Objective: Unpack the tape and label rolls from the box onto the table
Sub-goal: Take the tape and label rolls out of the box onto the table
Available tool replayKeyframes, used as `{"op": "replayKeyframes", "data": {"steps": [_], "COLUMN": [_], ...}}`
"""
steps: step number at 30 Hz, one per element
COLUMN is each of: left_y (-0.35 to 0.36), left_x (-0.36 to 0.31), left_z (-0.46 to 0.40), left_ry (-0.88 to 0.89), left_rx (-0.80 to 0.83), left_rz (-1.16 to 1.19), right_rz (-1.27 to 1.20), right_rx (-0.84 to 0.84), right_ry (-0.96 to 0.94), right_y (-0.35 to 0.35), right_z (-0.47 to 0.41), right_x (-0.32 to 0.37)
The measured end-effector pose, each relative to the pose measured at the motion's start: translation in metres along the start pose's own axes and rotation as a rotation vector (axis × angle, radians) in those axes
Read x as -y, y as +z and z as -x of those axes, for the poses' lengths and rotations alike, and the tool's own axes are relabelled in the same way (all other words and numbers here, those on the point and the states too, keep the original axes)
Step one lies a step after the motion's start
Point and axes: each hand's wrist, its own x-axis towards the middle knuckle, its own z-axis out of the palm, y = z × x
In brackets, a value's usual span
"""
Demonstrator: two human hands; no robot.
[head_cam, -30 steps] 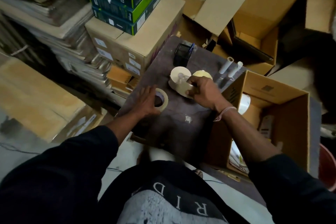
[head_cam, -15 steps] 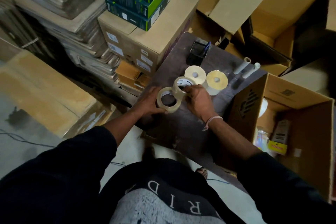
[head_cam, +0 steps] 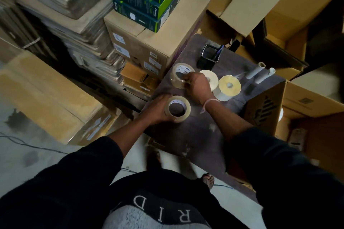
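Two clear tape rolls lie flat on the dark table. My left hand grips the nearer tape roll by its left side. My right hand holds the farther tape roll at its right rim, near the table's left edge. To the right of that hand stand two label rolls on their ends: a white label roll, partly hidden by the hand, and a yellowish label roll. The open cardboard box sits at the table's right side.
A black pen holder with a blue pen stands at the table's far edge. Two white tubes lie at the far right. Stacked cartons with green boxes press against the table's left. More open boxes crowd behind.
My right hand has carried its tape roll away from the other and set it farther back on the table. My left hand's roll stays near the front.
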Motion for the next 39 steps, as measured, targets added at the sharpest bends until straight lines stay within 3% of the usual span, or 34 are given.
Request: {"op": "replayKeyframes", "data": {"steps": [9,19,22,25,29,35,39], "left_y": [-0.008,-0.008,-0.006,-0.006,0.000,0.040,0.074], "left_x": [-0.010,-0.013,-0.018,-0.027,-0.060,-0.137,-0.183], "left_z": [0.006,0.005,0.007,0.007,-0.002,-0.023,-0.036], "left_ry": [0.091,0.026,0.014,0.060,0.154,0.277,0.293], "left_rx": [-0.022,0.002,-0.072,-0.209,-0.268,-0.248,-0.155], "left_rz": [0.081,-0.162,-0.177,-0.149,-0.107,0.135,0.184], "right_rz": [0.187,0.178,0.073,-0.123,-0.404,-0.765,-0.726], "right_rx": [0.149,0.155,0.154,0.032,-0.138,-0.338,-0.440], "right_ry": [0.039,0.009,0.070,0.093,0.106,0.323,0.490], "right_y": [0.039,0.017,0.012,-0.007,-0.055,-0.136,-0.170], "right_z": [-0.012,-0.013,-0.015,-0.004,0.029,0.086,0.136], "right_x": [-0.009,-0.018,-0.033,-0.044,-0.056,-0.120,-0.179]}}
